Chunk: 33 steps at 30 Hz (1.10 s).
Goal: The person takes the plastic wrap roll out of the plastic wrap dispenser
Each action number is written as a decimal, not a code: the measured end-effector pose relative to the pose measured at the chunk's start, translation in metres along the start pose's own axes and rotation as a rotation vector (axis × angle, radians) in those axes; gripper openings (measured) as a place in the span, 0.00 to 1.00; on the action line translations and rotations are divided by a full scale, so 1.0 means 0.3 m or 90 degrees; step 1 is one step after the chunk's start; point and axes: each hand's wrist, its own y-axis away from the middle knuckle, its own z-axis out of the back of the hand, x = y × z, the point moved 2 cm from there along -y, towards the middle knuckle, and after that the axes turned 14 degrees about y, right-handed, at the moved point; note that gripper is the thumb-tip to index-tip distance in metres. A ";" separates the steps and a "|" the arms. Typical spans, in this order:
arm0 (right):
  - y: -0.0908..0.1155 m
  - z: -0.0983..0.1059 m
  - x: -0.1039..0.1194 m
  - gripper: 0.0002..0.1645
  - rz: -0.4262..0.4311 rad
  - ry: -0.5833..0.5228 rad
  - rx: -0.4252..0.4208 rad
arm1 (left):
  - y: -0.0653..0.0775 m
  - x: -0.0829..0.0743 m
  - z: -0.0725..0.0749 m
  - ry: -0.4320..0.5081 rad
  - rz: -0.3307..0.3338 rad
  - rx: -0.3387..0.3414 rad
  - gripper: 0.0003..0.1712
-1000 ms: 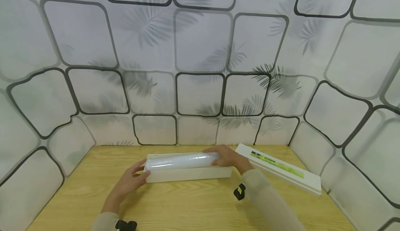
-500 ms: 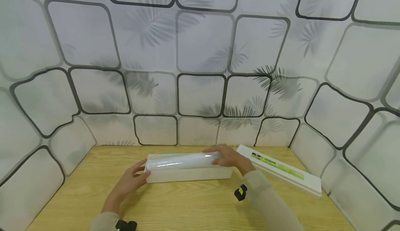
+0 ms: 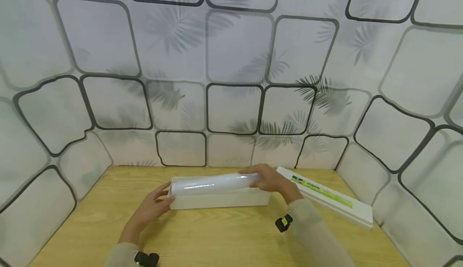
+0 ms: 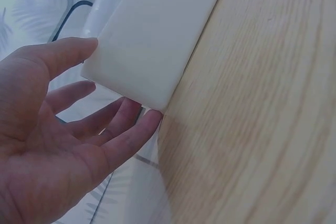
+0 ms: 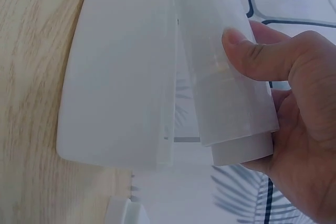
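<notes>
the right hand [image 3: 270, 178], grip clamped on a shiny roll [image 3: 213, 183], holds one end raised, the other lying in the white box [image 3: 222, 201] that the left hand [image 3: 152, 207], grip apart, touches on the bench [image 3: 217, 237].

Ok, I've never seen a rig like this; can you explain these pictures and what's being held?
There's no robot here: these are a person's two bare hands. The wide picture comes from a camera worn on the head, looking forward and down; the two closer ones come from a camera on each wrist, watching that hand.

On the wooden table sits a long, open white box. The left hand holds its left end with thumb and fingertips. The right hand grips the right end of a shiny, pale roll; that end tilts up out of the box. To the right lies a long white piece with a green label.
</notes>
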 end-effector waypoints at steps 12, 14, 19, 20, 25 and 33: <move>0.073 0.066 0.010 0.31 -0.003 0.005 -0.046 | 0.010 -0.005 -0.003 -0.005 0.015 -0.018 0.42; 0.092 0.074 0.007 0.31 0.009 0.027 -0.062 | 0.010 -0.006 -0.003 -0.001 0.015 -0.019 0.41; 0.151 0.090 0.005 0.30 0.025 0.053 -0.084 | 0.012 -0.008 -0.002 -0.003 0.003 -0.008 0.41; 0.164 0.091 0.005 0.30 0.027 0.051 -0.089 | 0.012 -0.008 -0.002 -0.003 0.001 -0.005 0.41; 0.231 0.100 0.000 0.29 0.028 0.040 -0.114 | 0.009 -0.006 0.002 -0.002 0.003 -0.006 0.41; 0.367 0.109 -0.022 0.26 0.055 -0.022 -0.141 | 0.000 0.001 0.002 0.002 -0.001 -0.001 0.41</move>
